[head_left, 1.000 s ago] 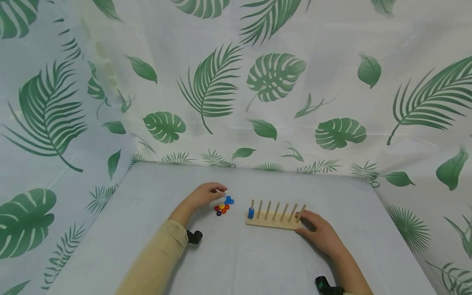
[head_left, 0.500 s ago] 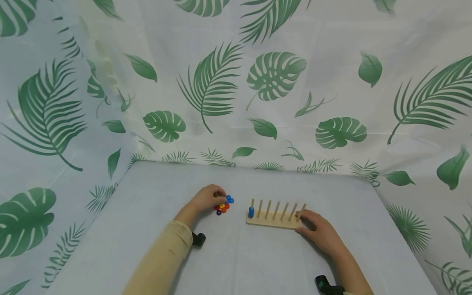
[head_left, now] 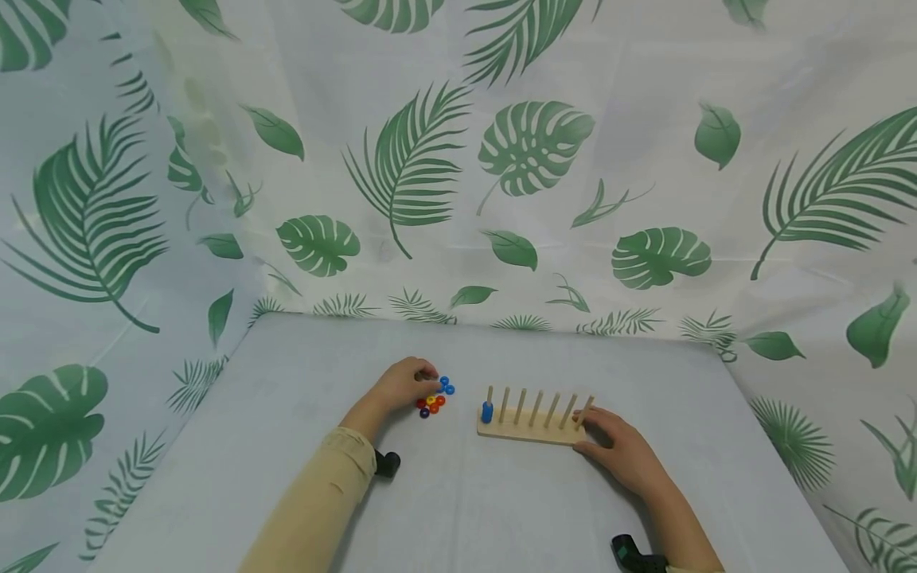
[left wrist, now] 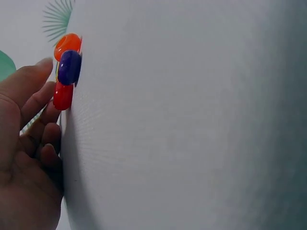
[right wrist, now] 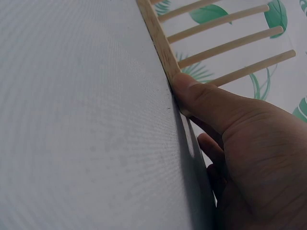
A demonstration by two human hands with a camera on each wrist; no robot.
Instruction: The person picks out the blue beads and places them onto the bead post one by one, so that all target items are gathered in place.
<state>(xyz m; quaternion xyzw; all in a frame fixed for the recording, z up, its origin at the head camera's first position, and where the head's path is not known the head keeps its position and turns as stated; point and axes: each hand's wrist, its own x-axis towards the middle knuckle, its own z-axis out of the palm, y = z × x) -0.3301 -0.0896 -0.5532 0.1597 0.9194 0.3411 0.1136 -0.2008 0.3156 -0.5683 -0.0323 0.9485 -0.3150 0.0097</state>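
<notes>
My left hand reaches into a small group of ring-shaped beads, thumb and index finger beside the blue beads. Whether the fingertips pinch one is hidden. Close by lie red, orange, yellow and dark purple beads; in the left wrist view the purple bead stands in front of the fingertips. My right hand grips the right end of a wooden peg board, its thumb on the front edge of the base. Blue beads sit on the leftmost peg; the other pegs are bare.
A white cloth covers the table under everything. Leaf-printed sheeting hangs behind the table and along its left and right sides. Black wrist devices are worn on both arms.
My left hand has come down and nearer to the blue beads, its thumb and index finger drawing closer together. My right hand and the peg board have stayed put.
</notes>
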